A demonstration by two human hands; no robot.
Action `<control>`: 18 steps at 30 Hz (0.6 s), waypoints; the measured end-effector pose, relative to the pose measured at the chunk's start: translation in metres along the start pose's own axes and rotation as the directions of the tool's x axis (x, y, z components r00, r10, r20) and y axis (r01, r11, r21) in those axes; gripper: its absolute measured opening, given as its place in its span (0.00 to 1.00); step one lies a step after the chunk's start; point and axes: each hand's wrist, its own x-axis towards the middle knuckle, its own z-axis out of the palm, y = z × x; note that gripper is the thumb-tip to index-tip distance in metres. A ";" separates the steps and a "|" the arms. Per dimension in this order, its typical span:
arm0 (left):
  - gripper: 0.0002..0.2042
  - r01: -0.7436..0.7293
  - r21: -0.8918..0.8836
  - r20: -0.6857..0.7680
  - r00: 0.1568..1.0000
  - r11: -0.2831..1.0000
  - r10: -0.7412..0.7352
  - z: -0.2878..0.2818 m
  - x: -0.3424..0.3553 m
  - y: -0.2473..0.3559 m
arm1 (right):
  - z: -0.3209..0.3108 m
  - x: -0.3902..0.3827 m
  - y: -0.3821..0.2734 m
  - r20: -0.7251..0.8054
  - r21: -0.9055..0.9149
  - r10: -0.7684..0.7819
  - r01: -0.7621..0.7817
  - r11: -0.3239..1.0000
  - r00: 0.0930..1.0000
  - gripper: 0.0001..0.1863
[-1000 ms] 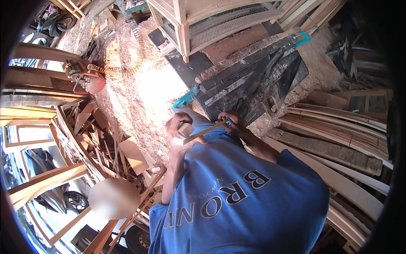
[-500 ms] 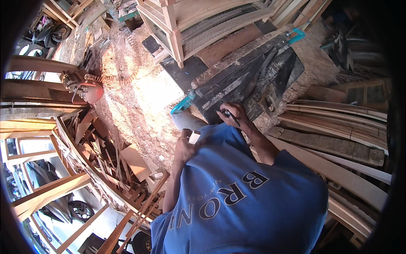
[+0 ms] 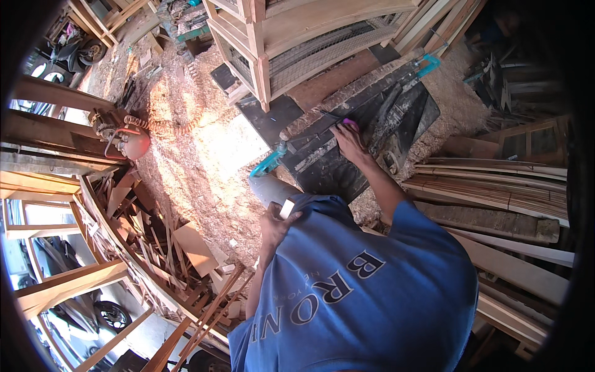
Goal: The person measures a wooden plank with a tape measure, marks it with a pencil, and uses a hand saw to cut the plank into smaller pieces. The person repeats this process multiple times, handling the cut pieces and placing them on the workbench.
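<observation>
My left hand (image 3: 273,227) is closed round a small pale block (image 3: 287,209), apparently wood, close to the front of my blue shirt. One end of the block sticks up above the fingers. My right hand (image 3: 352,141) reaches out over a dark workbench (image 3: 322,162), its fingers bent down at the top. A small pink thing (image 3: 351,123) shows at its fingertips, and a thin dark tool (image 3: 328,115) lies just beyond them. What the fingers grip is too small to make out.
A rough wooden bar (image 3: 359,93) crosses the bench, with turquoise clamps (image 3: 268,163) at its ends. Behind stands a wooden frame with wire mesh (image 3: 334,56). Offcuts (image 3: 195,245) pile up at left, stacked boards (image 3: 489,186) at right. Sawdust covers the floor (image 3: 192,180).
My right hand, which held a dark pen-like thing near my body, has moved forward onto the bench. The left hand keeps the block and is slightly lower in view.
</observation>
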 end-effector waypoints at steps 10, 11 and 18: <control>0.27 -0.134 -0.168 0.100 0.983 0.977 0.152 0.003 0.002 -0.014 | -0.024 -0.025 -0.007 0.063 0.121 0.692 -0.694 0.710 0.719 0.39; 0.27 -0.230 0.028 0.139 0.965 0.973 0.224 0.000 0.003 -0.009 | -0.031 -0.039 -0.008 0.070 0.184 0.688 -0.687 0.703 0.722 0.41; 0.33 -0.765 0.152 0.564 0.588 0.626 0.581 0.012 0.024 0.044 | -0.015 -0.158 0.011 0.091 0.137 0.781 -0.784 0.605 0.618 0.46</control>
